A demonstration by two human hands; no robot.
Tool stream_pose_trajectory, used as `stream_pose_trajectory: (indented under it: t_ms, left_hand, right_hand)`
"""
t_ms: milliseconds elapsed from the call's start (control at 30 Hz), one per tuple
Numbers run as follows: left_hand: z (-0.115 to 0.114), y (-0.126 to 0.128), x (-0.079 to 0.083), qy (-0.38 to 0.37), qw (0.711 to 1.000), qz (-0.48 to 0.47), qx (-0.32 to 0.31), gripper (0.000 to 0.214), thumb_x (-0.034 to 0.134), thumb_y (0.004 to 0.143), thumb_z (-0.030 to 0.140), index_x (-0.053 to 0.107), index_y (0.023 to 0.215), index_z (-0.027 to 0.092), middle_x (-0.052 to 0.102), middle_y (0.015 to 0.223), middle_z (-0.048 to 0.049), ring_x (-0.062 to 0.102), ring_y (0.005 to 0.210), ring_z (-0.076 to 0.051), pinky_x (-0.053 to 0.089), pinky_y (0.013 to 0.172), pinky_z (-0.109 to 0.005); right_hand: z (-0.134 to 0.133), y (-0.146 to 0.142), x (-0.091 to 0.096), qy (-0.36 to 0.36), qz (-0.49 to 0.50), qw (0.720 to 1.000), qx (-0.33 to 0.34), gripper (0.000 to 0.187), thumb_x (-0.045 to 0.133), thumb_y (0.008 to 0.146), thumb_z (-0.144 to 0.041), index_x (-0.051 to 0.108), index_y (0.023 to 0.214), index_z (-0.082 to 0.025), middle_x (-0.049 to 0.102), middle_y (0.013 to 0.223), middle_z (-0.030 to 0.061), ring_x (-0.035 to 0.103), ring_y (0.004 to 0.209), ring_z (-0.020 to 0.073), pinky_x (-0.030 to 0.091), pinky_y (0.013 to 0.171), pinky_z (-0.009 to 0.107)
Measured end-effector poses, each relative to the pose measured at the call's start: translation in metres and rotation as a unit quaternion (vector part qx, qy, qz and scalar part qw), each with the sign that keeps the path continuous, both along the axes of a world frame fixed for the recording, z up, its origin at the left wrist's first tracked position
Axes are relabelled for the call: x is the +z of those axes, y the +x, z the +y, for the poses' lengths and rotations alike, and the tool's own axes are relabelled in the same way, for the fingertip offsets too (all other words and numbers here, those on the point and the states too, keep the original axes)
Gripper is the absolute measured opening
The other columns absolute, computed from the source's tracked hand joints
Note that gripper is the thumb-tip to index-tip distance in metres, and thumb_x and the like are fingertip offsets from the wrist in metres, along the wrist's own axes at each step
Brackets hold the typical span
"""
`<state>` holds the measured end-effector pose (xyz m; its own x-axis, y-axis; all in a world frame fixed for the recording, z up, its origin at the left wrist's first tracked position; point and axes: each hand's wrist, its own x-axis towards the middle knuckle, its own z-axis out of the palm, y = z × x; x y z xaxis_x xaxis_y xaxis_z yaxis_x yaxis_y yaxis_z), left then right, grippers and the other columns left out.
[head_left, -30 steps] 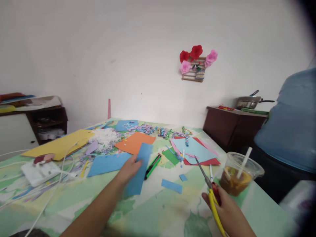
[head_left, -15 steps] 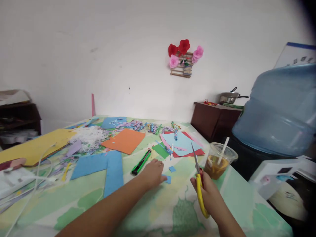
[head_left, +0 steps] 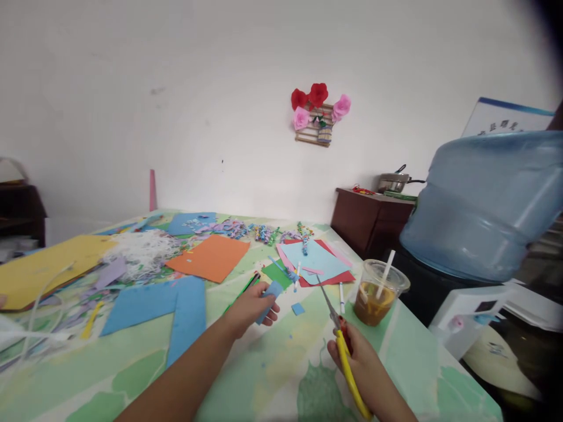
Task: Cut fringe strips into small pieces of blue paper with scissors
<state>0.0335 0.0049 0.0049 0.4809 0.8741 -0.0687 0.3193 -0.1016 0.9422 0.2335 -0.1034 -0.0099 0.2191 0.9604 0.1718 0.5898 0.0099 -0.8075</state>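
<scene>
My left hand (head_left: 250, 306) is closed on a small blue paper strip (head_left: 270, 300), lifted a little above the table (head_left: 281, 375). Just behind that hand lies a green and black utility knife (head_left: 244, 288). My right hand (head_left: 358, 366) grips yellow-handled scissors (head_left: 342, 346) at the near right, blades pointing away towards the far side. A tiny blue paper square (head_left: 298, 308) lies on the table between the two hands. Larger blue paper sheets (head_left: 162, 305) lie flat to the left of my left arm.
A plastic cup of brown drink with a straw (head_left: 379, 292) stands right of the scissors near the table edge. Orange (head_left: 210, 257), yellow (head_left: 39, 266), light blue and red (head_left: 314, 261) sheets, paper scraps and cables cover the table. A big water bottle (head_left: 488, 205) stands on the right.
My left hand laid down the long blue sheet, reached right to the small blue strip and has picked it up. The view has swung to the right.
</scene>
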Motion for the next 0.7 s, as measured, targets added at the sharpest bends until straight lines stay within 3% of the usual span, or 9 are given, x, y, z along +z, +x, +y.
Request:
stream_pose_trajectory:
  t_ms: [133, 233, 333, 433, 500, 600, 700]
  left_hand:
    - [-0.012, -0.009, 0.006, -0.066, 0.991, -0.118, -0.007, 0.025, 0.045, 0.072, 0.037, 0.044, 0.087, 0.017, 0.06, 0.089, -0.0083, 0.061, 0.069, -0.015, 0.048, 0.063, -0.03]
    - [-0.013, -0.015, 0.001, -0.086, 0.982, -0.165, 0.019, 0.033, 0.046, 0.072, 0.041, 0.044, 0.096, 0.018, 0.06, 0.092, -0.0077, 0.061, 0.064, -0.014, 0.048, 0.058, -0.029]
    - [-0.006, -0.02, -0.012, -0.088, 0.979, -0.175, 0.063, 0.034, 0.047, 0.072, 0.043, 0.047, 0.095, 0.018, 0.06, 0.08, -0.0037, 0.055, 0.05, -0.01, 0.042, 0.047, -0.023]
    - [0.002, -0.024, -0.024, -0.071, 0.978, -0.171, 0.101, 0.022, 0.053, 0.069, 0.036, 0.051, 0.075, 0.015, 0.056, 0.062, 0.0022, 0.046, 0.04, -0.005, 0.031, 0.04, -0.017]
    - [0.003, -0.024, -0.028, -0.065, 0.978, -0.173, 0.099, 0.02, 0.053, 0.068, 0.035, 0.05, 0.068, 0.015, 0.055, 0.057, 0.0029, 0.043, 0.038, -0.005, 0.029, 0.039, -0.017]
    - [0.0, -0.021, -0.028, -0.067, 0.978, -0.186, 0.07, 0.025, 0.048, 0.071, 0.041, 0.048, 0.072, 0.016, 0.059, 0.063, 0.0002, 0.048, 0.041, -0.008, 0.034, 0.041, -0.021]
    - [-0.004, -0.019, -0.026, -0.06, 0.979, -0.192, 0.045, 0.027, 0.05, 0.071, 0.042, 0.047, 0.072, 0.016, 0.062, 0.068, -0.0027, 0.055, 0.05, -0.012, 0.04, 0.05, -0.024]
  right_hand:
    - [0.002, -0.009, -0.002, -0.025, -0.034, 0.999, 0.032, 0.036, 0.059, 0.061, -0.028, 0.048, 0.095, -0.02, 0.057, 0.098, 0.0065, 0.053, 0.091, 0.0248, 0.041, 0.076, 0.031]
    - [0.006, -0.01, -0.004, -0.038, -0.063, 0.996, 0.04, 0.049, 0.062, 0.058, -0.026, 0.047, 0.104, -0.018, 0.053, 0.108, 0.0103, 0.047, 0.103, 0.0282, 0.035, 0.085, 0.035]
    - [0.012, -0.002, -0.01, -0.052, -0.08, 0.995, 0.026, 0.053, 0.059, 0.061, -0.03, 0.042, 0.109, -0.015, 0.048, 0.116, 0.0136, 0.044, 0.108, 0.0287, 0.033, 0.089, 0.036]
    - [0.016, 0.008, -0.016, -0.066, -0.09, 0.994, 0.015, 0.05, 0.049, 0.07, -0.037, 0.036, 0.112, -0.013, 0.048, 0.115, 0.0146, 0.048, 0.104, 0.0269, 0.038, 0.084, 0.034]
    - [0.017, 0.011, -0.017, -0.075, -0.098, 0.992, 0.025, 0.045, 0.044, 0.074, -0.038, 0.037, 0.111, -0.014, 0.053, 0.108, 0.0123, 0.052, 0.098, 0.0252, 0.04, 0.08, 0.033]
    - [0.016, 0.004, -0.014, -0.078, -0.115, 0.989, 0.049, 0.044, 0.051, 0.068, -0.033, 0.042, 0.109, -0.017, 0.055, 0.109, 0.0098, 0.052, 0.099, 0.025, 0.038, 0.082, 0.033]
    - [0.02, -0.007, -0.01, -0.061, -0.128, 0.988, 0.058, 0.049, 0.054, 0.064, -0.027, 0.042, 0.11, -0.013, 0.05, 0.116, 0.0149, 0.046, 0.106, 0.0277, 0.034, 0.087, 0.035]
